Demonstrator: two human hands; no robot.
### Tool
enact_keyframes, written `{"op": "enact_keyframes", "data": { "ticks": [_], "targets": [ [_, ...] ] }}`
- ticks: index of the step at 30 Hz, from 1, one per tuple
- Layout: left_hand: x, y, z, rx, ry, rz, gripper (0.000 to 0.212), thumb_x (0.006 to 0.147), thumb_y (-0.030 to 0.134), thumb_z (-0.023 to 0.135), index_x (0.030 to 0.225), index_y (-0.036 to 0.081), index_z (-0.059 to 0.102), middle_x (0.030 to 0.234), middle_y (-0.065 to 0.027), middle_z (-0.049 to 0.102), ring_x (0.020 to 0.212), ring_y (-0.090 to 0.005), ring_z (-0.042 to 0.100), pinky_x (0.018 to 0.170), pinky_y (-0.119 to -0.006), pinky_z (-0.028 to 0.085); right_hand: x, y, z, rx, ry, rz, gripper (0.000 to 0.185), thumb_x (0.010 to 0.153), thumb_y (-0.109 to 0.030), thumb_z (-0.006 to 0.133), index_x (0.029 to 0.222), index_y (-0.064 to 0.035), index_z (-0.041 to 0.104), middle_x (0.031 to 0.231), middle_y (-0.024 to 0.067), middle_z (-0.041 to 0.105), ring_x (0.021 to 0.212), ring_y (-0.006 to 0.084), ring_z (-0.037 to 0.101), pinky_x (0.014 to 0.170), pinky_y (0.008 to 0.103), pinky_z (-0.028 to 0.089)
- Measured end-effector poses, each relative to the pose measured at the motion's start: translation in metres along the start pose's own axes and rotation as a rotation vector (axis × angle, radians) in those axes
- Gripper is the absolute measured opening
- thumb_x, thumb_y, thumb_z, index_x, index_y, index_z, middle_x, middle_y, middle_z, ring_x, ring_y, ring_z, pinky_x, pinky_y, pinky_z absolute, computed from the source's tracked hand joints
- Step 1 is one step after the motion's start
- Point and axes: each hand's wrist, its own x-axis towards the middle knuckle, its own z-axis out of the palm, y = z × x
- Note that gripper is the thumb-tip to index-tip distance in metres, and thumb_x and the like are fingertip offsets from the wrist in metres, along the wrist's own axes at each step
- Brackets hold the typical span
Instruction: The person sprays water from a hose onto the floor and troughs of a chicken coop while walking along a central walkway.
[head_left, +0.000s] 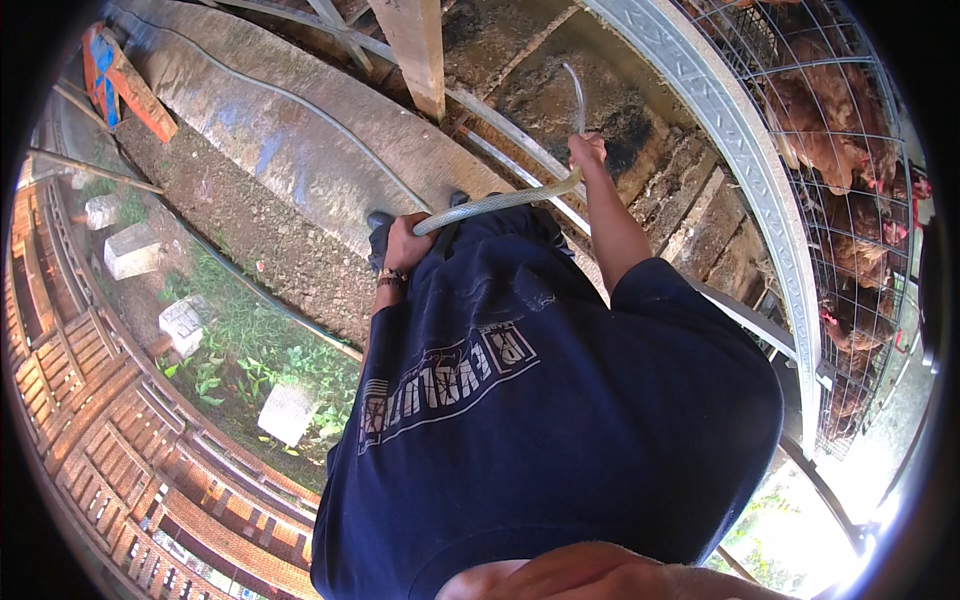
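A braided plastic hose (502, 201) runs across the front of my body between my two hands. My left hand (409, 241) is closed around it at hip height, with a beaded bracelet on the wrist. My right hand (587, 150), farther out on an extended arm, grips the hose near its outlet. From that hand a stream of water (577, 86) appears to arc onto the dirty, wet floor (559, 82) under the cages. The rest of the hose trails behind my left hand along the concrete walkway (300, 142).
Wire cages with brown hens (825, 127) stand at the right, behind a curved metal feed trough (750, 135). A post (412, 52) rises ahead beside metal rails. An orange and blue wooden piece (131, 86) lies at upper left. Concrete blocks (289, 412) and plants border the left side.
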Motion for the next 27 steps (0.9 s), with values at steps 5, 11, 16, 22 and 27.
{"op": "enact_keyframes", "data": {
  "ticks": [5,11,16,22,27],
  "targets": [
    [-0.001,0.0,0.0,-0.006,-0.002,0.005,0.02,0.071,0.017,0.065,0.085,0.003,0.068,0.073,-0.0171,0.065,0.069,-0.0241,0.066,0.064,-0.032,0.049,0.003,0.0,0.0,-0.024,-0.026,-0.001,0.018,0.072,-0.017,0.058,0.078,-0.0008,0.062,0.058,0.011,0.061,0.052,0.0191,0.062,0.052,0.0324,0.051],
    [-0.001,0.001,-0.001,-0.014,-0.004,0.007,0.021,0.071,0.017,0.065,0.086,0.002,0.067,0.073,-0.0173,0.065,0.069,-0.024,0.065,0.064,-0.032,0.049,0.021,0.02,0.014,-0.073,-0.156,-0.048,0.018,0.069,-0.018,0.057,0.068,-0.0003,0.06,0.055,0.0103,0.06,0.05,0.0186,0.061,0.051,0.0326,0.05],
    [-0.004,-0.003,-0.001,-0.028,0.006,-0.005,0.023,0.071,0.018,0.065,0.087,0.002,0.067,0.073,-0.018,0.065,0.069,-0.0239,0.066,0.064,-0.032,0.049,0.019,0.026,0.024,-0.135,-0.319,-0.108,0.018,0.067,-0.018,0.057,0.061,-0.001,0.059,0.052,0.0105,0.059,0.048,0.018,0.059,0.049,0.032,0.047],
    [-0.003,-0.001,-0.002,-0.003,0.0,0.001,0.023,0.07,0.018,0.065,0.087,0.002,0.067,0.074,-0.0182,0.065,0.07,-0.025,0.066,0.064,-0.032,0.049,0.02,0.033,0.029,-0.021,-0.454,-0.039,0.021,0.067,-0.019,0.055,0.06,0.0006,0.06,0.055,0.0134,0.06,0.056,0.0229,0.06,0.06,0.0349,0.049],
    [-0.004,-0.003,0.0,-0.027,0.011,0.002,0.022,0.07,0.018,0.065,0.086,0.003,0.068,0.074,-0.0172,0.065,0.069,-0.0252,0.066,0.064,-0.032,0.049,0.02,0.033,0.03,0.05,-0.516,-0.071,0.024,0.068,-0.02,0.053,0.068,0.0031,0.059,0.054,0.0137,0.058,0.052,0.0216,0.058,0.056,0.0365,0.047]
  ]
}}
